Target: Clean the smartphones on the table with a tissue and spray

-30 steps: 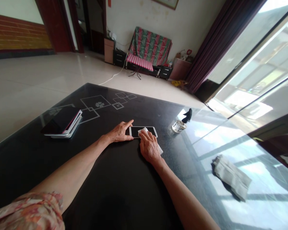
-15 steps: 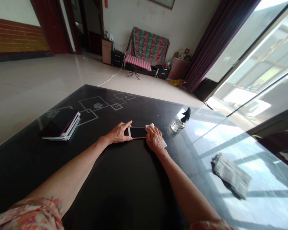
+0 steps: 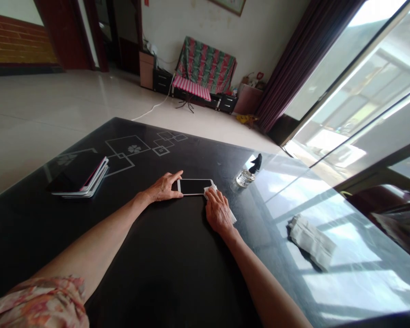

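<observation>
at the far left, beyond the pale floor [image 3: 23,100], a wall with a brown and yellow brick pattern [image 3: 17,43] runs up to a dark red door. on the left part of the glossy black table [image 3: 171,273] lies a stack of flat, slim items [image 3: 78,175], dark on top with pale and pink edges. a floral sleeve [image 3: 43,300] fills the lower left corner, and its bare forearm leads up to the left hand [image 3: 163,187], which rests at the left end of the phone [image 3: 192,187]; the thumb is at the near corner, the forefinger is spread apart from it past the far edge, and whether the hand clamps the phone i cannot tell. the phone lies flat on the table, between the two hands, dark screen up. the right hand [image 3: 219,212] has its fingers close together, clamped over a white tissue [image 3: 233,218] and pressing it on the phone's right end; the tissue shows at the fingertips and beside the palm. farther right stands a clear spray bottle [image 3: 246,177] with a black nozzle, then a crumpled grey cloth [image 3: 312,242] lies amid bright window reflections.
</observation>
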Demonstrator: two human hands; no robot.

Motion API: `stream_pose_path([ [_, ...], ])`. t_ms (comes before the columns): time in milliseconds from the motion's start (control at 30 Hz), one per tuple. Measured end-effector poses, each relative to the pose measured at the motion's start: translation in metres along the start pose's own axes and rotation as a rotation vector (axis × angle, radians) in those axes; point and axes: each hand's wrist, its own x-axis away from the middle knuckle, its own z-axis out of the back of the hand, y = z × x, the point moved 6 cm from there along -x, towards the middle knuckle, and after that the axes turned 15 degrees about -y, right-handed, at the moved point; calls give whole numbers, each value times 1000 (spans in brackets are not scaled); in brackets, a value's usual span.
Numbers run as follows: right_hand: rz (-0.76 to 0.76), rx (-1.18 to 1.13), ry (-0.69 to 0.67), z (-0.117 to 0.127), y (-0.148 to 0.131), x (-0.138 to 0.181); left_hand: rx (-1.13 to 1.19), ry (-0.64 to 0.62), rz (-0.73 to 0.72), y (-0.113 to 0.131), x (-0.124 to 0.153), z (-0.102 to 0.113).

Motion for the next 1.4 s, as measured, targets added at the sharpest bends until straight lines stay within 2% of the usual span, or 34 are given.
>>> stream_pose_path([
  [400,-33,13,70,-5,4,-50,-18,-15,-22,-2,-3,-2],
  [633,75,16,40,-1,-16,-29,-11,-8,-21,-1,-2,-1],
  [900,78,-28,77,1,-24,-5,5,-12,-15,-2,-1,-1],
  [1033,57,-26,89,0,-19,-11,-12,-9,-20,-1,-2,-1],
  [1233,-25,-8,103,-4,-5,-40,-26,-11,-21,-2,-2,-1],
  [1400,-19,-6,116,-6,-19,-55,-13,-12,-8,2,-1,0],
])
